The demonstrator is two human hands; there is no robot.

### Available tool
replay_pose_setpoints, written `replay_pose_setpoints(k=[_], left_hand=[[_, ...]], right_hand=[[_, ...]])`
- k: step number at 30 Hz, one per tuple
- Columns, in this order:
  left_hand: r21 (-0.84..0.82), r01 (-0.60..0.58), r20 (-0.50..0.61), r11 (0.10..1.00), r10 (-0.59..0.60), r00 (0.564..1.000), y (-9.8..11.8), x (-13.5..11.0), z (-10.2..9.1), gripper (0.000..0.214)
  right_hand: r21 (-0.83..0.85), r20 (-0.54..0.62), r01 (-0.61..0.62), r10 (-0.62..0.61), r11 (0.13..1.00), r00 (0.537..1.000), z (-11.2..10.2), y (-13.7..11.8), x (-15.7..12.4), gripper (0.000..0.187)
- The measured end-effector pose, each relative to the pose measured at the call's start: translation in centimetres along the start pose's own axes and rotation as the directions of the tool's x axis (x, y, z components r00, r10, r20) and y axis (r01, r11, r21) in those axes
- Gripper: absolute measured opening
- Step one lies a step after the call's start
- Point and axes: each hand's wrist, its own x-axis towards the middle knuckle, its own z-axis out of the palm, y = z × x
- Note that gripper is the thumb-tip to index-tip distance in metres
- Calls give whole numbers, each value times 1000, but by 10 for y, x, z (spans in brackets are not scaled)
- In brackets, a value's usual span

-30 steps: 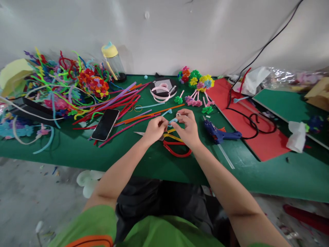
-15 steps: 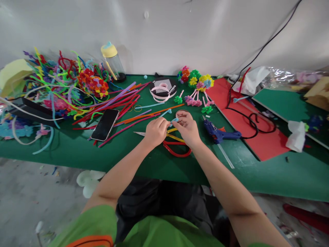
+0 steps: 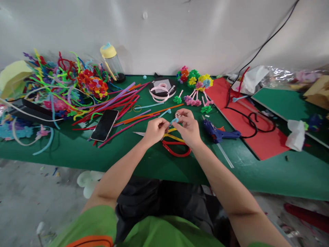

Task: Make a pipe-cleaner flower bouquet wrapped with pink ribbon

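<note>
Between both hands is a small light-blue pipe cleaner (image 3: 174, 121), bent into a loop. My left hand (image 3: 157, 129) pinches its left end; my right hand (image 3: 188, 127) closes thumb and fingers on the looped part. Below the hands lie scissors with red handles (image 3: 177, 154), and yellow-handled pliers (image 3: 174, 138) partly covered by my fingers. Just behind the left hand rests another blue pipe cleaner piece (image 3: 165, 112) with a curled end. A small patterned round item (image 3: 177, 115) shows beside the right fingertips; its kind is unclear.
Loose pipe cleaners (image 3: 123, 106) and a phone (image 3: 105, 125) lie left, before a colourful pile (image 3: 64, 82) and a bottle (image 3: 113, 63). A ribbon roll (image 3: 162, 90) and pipe-cleaner flowers (image 3: 196, 84) are behind. Right are a blue glue gun (image 3: 218, 132), its cord and a red board (image 3: 254, 133).
The blue pipe cleaner now shows a rounder loop at the right fingertips. Both hands have shifted only slightly, and the view has moved a little.
</note>
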Motion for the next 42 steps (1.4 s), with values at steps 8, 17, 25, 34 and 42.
replay_pose_setpoints(k=[8, 17, 25, 34, 42], left_hand=[[-487, 398, 275, 778, -296, 915, 3, 4, -3, 28], [-594, 445, 383, 670, -251, 889, 2, 5, -4, 27], [242, -155, -200, 958, 206, 958, 0, 0, 0, 23], [659, -478, 13, 581, 626, 780, -18, -1, 4, 20], [733, -543, 148, 409, 683, 715, -16, 0, 2, 25]], right_hand=[[35, 50, 105, -107, 994, 993, -1, 0, -1, 5], [-59, 102, 204, -197, 977, 975, -2, -4, -2, 5], [-106, 44, -77, 82, 991, 996, 3, 1, 2, 23], [20, 45, -159, 158, 987, 986, 4, 7, 3, 31], [32, 19, -208, 207, 978, 978, 5, 4, 4, 30]])
